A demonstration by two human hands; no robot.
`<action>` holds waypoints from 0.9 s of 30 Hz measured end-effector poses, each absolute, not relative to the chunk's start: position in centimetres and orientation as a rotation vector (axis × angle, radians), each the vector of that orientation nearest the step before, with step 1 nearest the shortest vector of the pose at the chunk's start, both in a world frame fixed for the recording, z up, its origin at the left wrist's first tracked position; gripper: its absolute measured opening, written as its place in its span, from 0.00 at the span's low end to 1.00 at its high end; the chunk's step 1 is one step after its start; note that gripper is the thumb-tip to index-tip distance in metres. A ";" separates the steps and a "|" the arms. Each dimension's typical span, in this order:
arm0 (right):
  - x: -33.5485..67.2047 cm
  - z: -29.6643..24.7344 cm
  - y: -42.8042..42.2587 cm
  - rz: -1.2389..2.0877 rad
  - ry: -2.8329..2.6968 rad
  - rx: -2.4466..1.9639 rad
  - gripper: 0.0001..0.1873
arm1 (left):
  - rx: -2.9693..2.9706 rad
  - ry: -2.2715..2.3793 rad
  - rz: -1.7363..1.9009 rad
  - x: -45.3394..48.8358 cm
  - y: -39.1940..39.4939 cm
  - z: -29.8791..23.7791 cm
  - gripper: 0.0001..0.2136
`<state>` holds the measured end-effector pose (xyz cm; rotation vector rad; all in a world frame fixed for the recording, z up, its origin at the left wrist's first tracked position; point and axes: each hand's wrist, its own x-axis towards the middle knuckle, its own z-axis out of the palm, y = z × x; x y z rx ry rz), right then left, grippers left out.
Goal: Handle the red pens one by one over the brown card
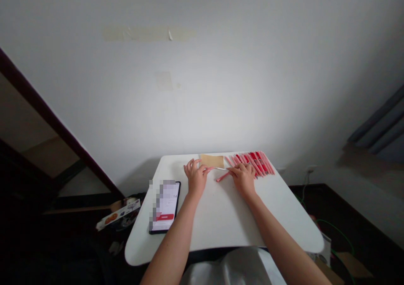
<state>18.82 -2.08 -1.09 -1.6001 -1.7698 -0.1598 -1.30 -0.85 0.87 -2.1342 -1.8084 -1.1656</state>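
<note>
A thin white stick (219, 168) runs sideways between my two hands, above the far part of the white table (217, 217). My left hand (196, 178) pinches its left end between thumb and forefinger, the other fingers spread. At its right end my right hand (243, 179) is closed on it with the fingertips. A pink pen-like tube (223, 176) lies just below the stick, partly behind my right hand. Behind that hand are several slim pink and red pen-like sticks (263, 163) in a slanting row. A tan rectangular sheet (211, 161) lies beyond the white stick.
A phone (166, 209) with its screen lit lies on the table's left side, near my left forearm. The table stands against a pale wall (221, 87). A box (118, 215) and clutter lie on the dark floor at left; cardboard (353, 265) and a green cable are at right.
</note>
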 end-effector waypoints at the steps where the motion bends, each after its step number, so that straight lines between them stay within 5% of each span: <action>1: 18.8 -1.0 -2.1 -0.171 -1.772 -1.603 0.11 | -2.145 -1.783 -1.142 -1.3 -0.8 0.9 0.05; 27: 17.8 -0.9 -2.3 -0.222 -1.909 -1.523 0.09 | -2.346 -1.590 -1.039 -0.6 -1.5 1.4 0.06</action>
